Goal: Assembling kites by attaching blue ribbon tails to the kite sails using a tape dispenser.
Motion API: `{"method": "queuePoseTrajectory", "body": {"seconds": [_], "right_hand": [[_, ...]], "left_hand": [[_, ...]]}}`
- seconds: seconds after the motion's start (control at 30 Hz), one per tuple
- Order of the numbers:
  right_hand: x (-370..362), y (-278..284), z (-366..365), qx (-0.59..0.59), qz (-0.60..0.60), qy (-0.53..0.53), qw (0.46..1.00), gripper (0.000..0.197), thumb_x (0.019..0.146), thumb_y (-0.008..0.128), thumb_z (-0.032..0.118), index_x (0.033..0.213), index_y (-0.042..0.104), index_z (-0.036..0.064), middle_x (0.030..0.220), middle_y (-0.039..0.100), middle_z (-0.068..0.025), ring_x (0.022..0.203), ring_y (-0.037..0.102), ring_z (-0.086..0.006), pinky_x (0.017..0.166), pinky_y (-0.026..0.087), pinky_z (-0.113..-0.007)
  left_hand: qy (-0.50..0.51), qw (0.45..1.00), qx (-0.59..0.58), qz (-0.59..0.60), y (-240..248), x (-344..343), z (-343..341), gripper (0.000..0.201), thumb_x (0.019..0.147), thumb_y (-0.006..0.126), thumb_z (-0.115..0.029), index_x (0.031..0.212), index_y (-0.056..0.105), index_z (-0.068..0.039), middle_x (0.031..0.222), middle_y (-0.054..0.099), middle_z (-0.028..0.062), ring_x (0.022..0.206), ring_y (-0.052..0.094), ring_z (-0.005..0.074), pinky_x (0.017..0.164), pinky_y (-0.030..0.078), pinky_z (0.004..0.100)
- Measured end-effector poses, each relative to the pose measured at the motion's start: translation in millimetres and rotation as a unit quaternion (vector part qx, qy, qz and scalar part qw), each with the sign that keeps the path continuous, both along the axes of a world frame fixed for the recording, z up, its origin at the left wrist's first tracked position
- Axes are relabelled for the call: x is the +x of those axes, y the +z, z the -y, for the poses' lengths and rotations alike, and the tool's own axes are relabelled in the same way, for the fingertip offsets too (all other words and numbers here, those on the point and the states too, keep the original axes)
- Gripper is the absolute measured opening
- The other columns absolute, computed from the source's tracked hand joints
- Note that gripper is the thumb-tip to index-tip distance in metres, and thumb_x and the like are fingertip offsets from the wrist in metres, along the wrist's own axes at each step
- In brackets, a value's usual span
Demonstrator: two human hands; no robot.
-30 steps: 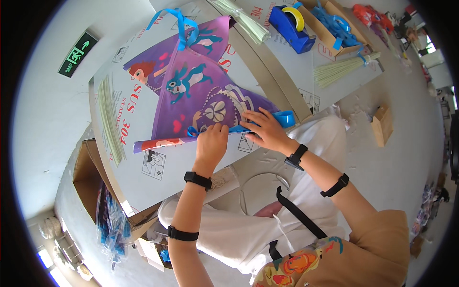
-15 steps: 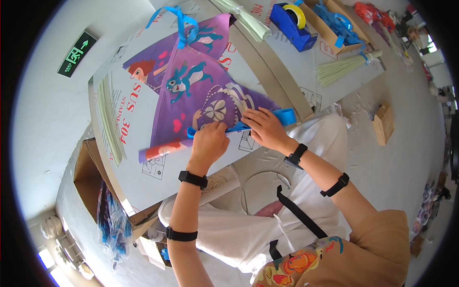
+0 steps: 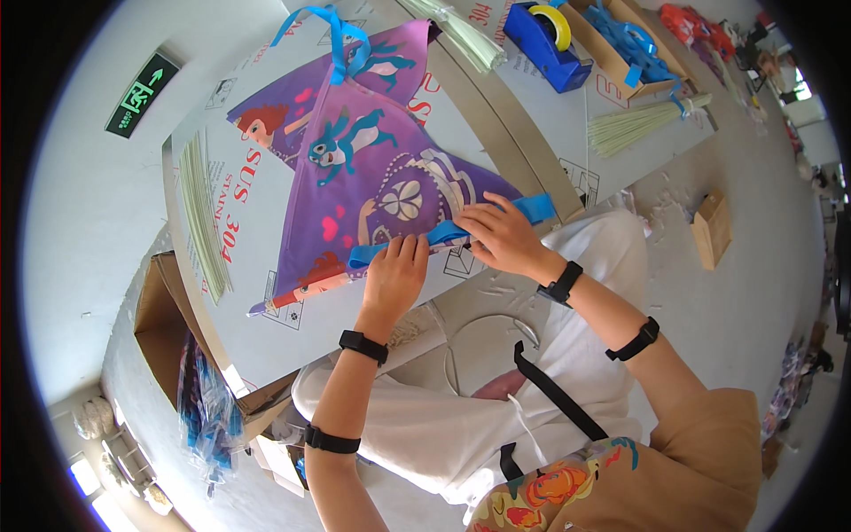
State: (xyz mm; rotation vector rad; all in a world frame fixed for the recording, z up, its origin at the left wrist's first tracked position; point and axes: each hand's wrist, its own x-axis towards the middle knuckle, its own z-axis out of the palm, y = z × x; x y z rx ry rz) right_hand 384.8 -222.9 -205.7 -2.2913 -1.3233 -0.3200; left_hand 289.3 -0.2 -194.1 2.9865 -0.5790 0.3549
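Note:
A purple printed kite sail (image 3: 341, 199) with cartoon figures lies on the board in front of me. A flat blue ribbon (image 3: 539, 208) runs along its near edge. My left hand (image 3: 396, 277) holds the ribbon and the sail's edge, with its fingers pressed down together. Farther right, my right hand (image 3: 502, 232) has bent fingers gripping the ribbon, whose end sticks out past them. Part of the ribbon is hidden under both hands. Another blue ribbon (image 3: 338, 44) lies looped over the sail's far end.
Pale thin rods lie in a bundle (image 3: 204, 217) at left, a second bundle (image 3: 465, 40) at the back and a third (image 3: 634, 129) at right. Beyond stand a blue tape dispenser (image 3: 550, 53) and a cardboard box (image 3: 651, 86) of blue ribbons. An open carton (image 3: 160, 328) stands at lower left.
Both hands have shifted slightly, the right one to the right. The ribbon now shows flatter along the edge, and the sail's near left corner has spread and moved down.

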Motion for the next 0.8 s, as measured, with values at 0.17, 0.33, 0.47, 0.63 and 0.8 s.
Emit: {"method": "queuePoseTrajectory", "body": {"seconds": [0.17, 0.33, 0.47, 0.63, 0.8], "right_hand": [[7.3, 2.5, -0.8, 0.021, -0.004, 0.032, 0.999, 0.02, 0.076, 0.068, 0.007, 0.095, 0.064, 0.0093, 0.091, 0.061, -0.0025, 0.088, 0.059, -0.0204, 0.082, 0.046, -0.037], [19.5, 10.3, 7.4, -0.032, -0.03, 0.039, 0.998, 0.012, 0.078, 0.067, 0.007, 0.088, 0.061, 0.0087, 0.087, 0.059, -0.0039, 0.081, 0.057, -0.0234, 0.073, 0.044, -0.037], [34.4, 18.5, 5.5, -0.087, -0.1, 0.041, 0.99, 0.008, 0.084, 0.066, 0.01, 0.087, 0.059, 0.008, 0.084, 0.062, -0.0064, 0.078, 0.059, -0.027, 0.069, 0.045, -0.039], [61.0, 28.4, -2.2, -0.131, -0.278, -0.01, 0.952, 0.013, 0.086, 0.066, 0.016, 0.091, 0.058, 0.0077, 0.082, 0.066, -0.0082, 0.077, 0.063, -0.029, 0.065, 0.046, -0.04], [74.3, 24.6, -6.6, -0.092, -0.355, -0.006, 0.93, 0.013, 0.087, 0.065, 0.018, 0.092, 0.059, 0.008, 0.085, 0.07, -0.0034, 0.075, 0.065, -0.0234, 0.064, 0.047, -0.036]], "left_hand": [[0.044, 0.998, -0.045, -0.032, 2.3, -2.1, -6.0, 0.032, 0.082, 0.065, -0.013, 0.112, 0.062, -0.003, 0.094, 0.061, 0.006, 0.089, 0.061, 0.0229, 0.069, 0.05, 0.0348], [0.046, 0.997, -0.057, -0.023, 12.2, -4.0, -20.5, 0.026, 0.086, 0.066, -0.016, 0.109, 0.062, -0.004, 0.088, 0.06, 0.0052, 0.084, 0.06, 0.0229, 0.071, 0.047, 0.0364], [0.064, 0.994, -0.072, -0.052, 11.0, 1.3, -27.1, 0.022, 0.087, 0.066, -0.018, 0.104, 0.061, -0.005, 0.086, 0.061, 0.0072, 0.079, 0.06, 0.025, 0.068, 0.046, 0.0384], [0.14, 0.962, -0.206, -0.114, 3.1, 19.4, -36.4, 0.021, 0.087, 0.068, -0.019, 0.098, 0.059, -0.004, 0.089, 0.063, 0.0076, 0.075, 0.062, 0.0278, 0.069, 0.047, 0.0399], [0.185, 0.921, -0.32, -0.126, 4.8, 21.4, -39.9, 0.018, 0.084, 0.072, -0.017, 0.095, 0.063, -0.005, 0.083, 0.065, 0.0077, 0.08, 0.064, 0.0302, 0.072, 0.05, 0.0403]]}}
